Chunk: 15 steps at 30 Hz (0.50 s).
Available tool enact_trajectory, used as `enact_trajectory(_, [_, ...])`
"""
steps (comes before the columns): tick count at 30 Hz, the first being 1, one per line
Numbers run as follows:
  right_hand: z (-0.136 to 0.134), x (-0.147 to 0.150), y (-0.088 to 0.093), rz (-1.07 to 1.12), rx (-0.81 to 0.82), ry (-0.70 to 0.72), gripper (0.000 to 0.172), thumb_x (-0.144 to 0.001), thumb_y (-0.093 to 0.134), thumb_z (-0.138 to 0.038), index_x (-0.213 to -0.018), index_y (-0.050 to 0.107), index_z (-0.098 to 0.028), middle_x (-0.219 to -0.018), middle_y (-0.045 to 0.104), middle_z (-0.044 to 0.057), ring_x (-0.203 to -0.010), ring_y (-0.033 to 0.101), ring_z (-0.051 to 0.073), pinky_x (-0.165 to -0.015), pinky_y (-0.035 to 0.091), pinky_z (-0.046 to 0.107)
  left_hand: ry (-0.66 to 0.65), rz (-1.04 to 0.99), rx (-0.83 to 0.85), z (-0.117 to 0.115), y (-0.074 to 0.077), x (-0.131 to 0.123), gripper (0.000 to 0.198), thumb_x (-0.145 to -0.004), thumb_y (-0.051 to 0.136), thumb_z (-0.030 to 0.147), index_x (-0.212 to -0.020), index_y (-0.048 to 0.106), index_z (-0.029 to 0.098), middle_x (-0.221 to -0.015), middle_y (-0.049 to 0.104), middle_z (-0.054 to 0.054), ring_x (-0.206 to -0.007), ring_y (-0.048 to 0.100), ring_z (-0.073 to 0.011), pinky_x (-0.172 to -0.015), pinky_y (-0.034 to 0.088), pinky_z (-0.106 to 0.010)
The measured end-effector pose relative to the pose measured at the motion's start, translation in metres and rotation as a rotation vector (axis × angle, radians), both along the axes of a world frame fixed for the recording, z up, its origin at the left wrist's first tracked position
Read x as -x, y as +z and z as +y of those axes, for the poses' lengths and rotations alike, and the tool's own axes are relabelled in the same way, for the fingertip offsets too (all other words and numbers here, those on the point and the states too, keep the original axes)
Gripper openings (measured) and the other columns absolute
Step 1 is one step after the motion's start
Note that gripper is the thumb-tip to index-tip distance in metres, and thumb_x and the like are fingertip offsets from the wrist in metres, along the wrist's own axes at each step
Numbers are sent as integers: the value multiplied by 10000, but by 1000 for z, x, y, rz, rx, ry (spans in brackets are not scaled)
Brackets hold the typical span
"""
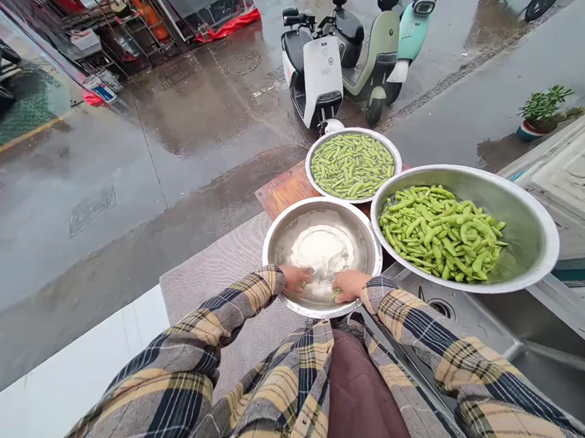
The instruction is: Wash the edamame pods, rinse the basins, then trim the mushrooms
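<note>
My left hand (295, 279) and my right hand (352, 285) both reach inside the near rim of a steel basin (274, 234) that holds water. A bit of green, apparently a soybean pod (337, 291), shows at the fingertips of my right hand, which are bent around it. Glare and water blur the fingers of my left hand, so its grip is unclear. To the right, a larger steel basin (527, 229) holds a heap of green soybean pods (442, 233). Behind, another steel basin (399, 161) is full of pods in water.
A steel sink (495, 333) with a drain lies under the large basin. The basins stand by a wooden board (289, 189). Several parked scooters (325, 74) are beyond, on wet pavement. A potted plant (545, 110) stands at right.
</note>
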State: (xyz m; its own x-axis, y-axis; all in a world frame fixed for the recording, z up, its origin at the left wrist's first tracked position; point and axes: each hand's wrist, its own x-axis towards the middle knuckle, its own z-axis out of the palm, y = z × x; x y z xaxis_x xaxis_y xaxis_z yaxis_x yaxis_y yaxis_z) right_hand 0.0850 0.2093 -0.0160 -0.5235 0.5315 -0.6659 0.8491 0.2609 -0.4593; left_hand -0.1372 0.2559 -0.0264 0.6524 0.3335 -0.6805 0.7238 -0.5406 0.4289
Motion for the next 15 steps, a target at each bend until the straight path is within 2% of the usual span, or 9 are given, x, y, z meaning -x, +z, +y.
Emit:
enact_trajectory(4, [-17,1,4,44,-48,-4,119,-767,702,-270,-864,738,-211,-939,723,111,-958,674,314,-795,501,401,-45,33,18,-24,2,4,208,-763,657,300,-952,706,225,-1064,671,-84,-974,616,-233,-925,447,-343])
enact_trajectory(6, [-22,3,6,75,-85,-31,92,-801,667,-246,-855,724,-197,-947,722,117,-937,677,294,-798,494,382,-14,32,-3,-32,2,1,136,-796,599,264,-871,692,199,-1009,680,-89,-939,622,-230,-886,463,-340])
enact_trajectory(8, [-24,2,11,103,-129,-77,117,-851,615,-255,-875,704,-182,-949,718,125,-908,677,272,-795,489,361,54,28,-40,-32,2,-2,145,-820,548,248,-835,678,186,-910,686,-81,-868,626,-223,-810,483,-329])
enact_trajectory(11, [-19,-12,31,137,-224,-186,260,-964,433,-302,-984,654,-168,-1017,692,139,-935,651,248,-813,475,341,190,-20,-123,-17,10,-8,257,-898,415,252,-906,662,180,-866,678,-68,-837,615,-198,-771,480,-302])
enact_trajectory(13, [-11,-36,52,181,-356,-314,327,-1001,318,-311,-1036,613,-174,-1049,670,132,-959,625,234,-837,463,334,313,-102,-182,1,21,-14,341,-939,307,258,-991,632,171,-861,662,-62,-808,598,-173,-752,475,-280])
enact_trajectory(15, [-2,-72,75,257,-628,-534,311,-993,330,-338,-1017,600,-187,-1007,666,120,-919,615,235,-816,467,340,524,-268,-218,21,37,-23,362,-946,264,279,-1017,598,160,-747,610,-32,-685,555,-146,-671,463,-257])
